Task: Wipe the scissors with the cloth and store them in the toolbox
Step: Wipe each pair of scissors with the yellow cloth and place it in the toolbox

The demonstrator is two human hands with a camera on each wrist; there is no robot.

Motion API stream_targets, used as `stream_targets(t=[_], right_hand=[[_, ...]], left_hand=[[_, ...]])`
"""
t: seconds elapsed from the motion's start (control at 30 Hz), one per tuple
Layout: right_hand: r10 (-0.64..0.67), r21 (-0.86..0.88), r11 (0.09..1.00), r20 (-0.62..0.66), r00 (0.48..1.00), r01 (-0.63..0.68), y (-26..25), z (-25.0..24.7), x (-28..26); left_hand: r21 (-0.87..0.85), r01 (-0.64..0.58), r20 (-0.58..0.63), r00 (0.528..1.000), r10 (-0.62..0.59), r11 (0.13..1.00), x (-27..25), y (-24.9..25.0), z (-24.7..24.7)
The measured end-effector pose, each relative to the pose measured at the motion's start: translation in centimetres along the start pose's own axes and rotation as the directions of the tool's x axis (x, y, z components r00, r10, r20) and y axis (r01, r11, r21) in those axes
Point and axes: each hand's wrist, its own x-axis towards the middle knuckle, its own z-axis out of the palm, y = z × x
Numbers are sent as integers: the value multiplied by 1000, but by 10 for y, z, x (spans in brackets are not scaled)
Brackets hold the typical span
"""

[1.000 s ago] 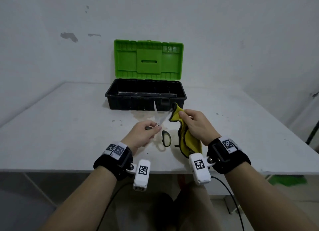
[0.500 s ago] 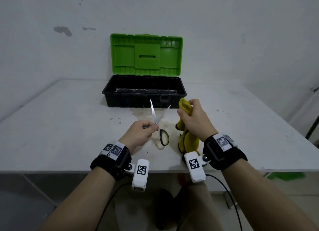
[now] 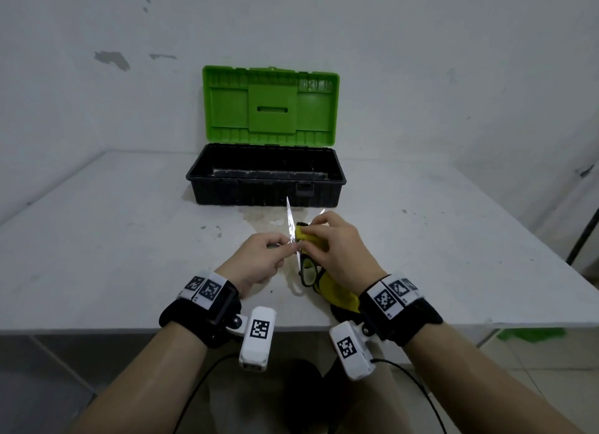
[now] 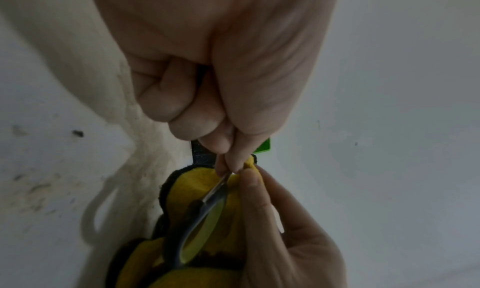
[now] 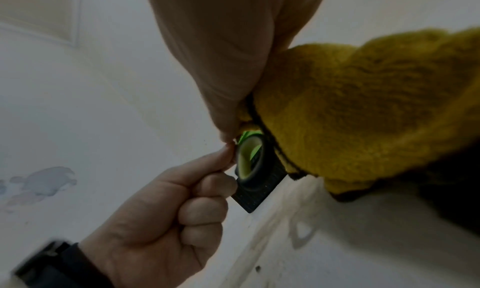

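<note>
Left hand (image 3: 259,258) pinches scissors (image 3: 291,221) | right hand (image 3: 340,252) presses cloth (image 3: 308,234) on blade

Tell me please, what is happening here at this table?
A person is cleaning scissors. The left hand holds them near the pivot, blades spread. The right hand presses a yellow cloth between the blades. Behind, the toolbox stands open on the table, the scissors not yet inside.

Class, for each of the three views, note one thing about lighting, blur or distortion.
Head view: even light, table edges bowed by the wide lens, glare on the scissors. Left wrist view: dim, left hand looming large. Right wrist view: dark, cloth soft and close, black wrist strap smeared.
</note>
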Motion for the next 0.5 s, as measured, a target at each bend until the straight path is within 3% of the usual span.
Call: stream_targets(t=[0.17,0.33,0.5], right_hand=[[-85,70,993,-79,993,90,5,2,-4],[-121,-66,991,-58,991,117,7,4,-4],[36,-96,994,-142,989,-50,17,-4,5]], left_hand=[[25,2,5,1000,-2,1000,1,6,0],[117,-30,10,1000,30,993,-1,8,4],[201,-84,1,996,85,976,-4,9,3]])
